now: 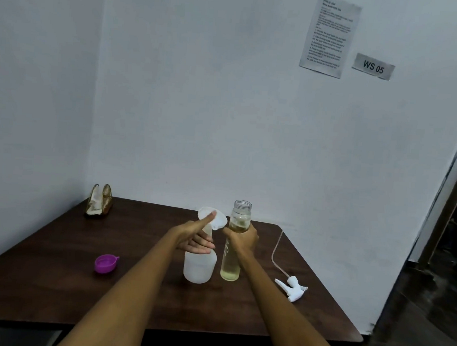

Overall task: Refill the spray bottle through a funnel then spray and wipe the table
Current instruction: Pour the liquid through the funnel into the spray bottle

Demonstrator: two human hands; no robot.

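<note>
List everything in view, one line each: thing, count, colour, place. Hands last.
table: 1, dark brown, in the room's corner.
spray bottle: 1, translucent white, table centre.
funnel: 1, white, in the spray bottle's neck.
refill bottle: 1, clear with yellowish liquid, right of spray bottle, uncapped.
cap: 1, purple, table left.
spray head: 1, white with tube, table right.
napkin holder: 1, golden wire, far left corner.
sheet: 1, white, printed, wall.
label: 1, grey, "WS 05", beside sheet.
left hand: 1, thumb on funnel.
right hand: 1, grips refill bottle.

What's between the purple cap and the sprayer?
In the head view: the spray bottle with funnel, the tall bottle, the left arm and right arm.
</note>
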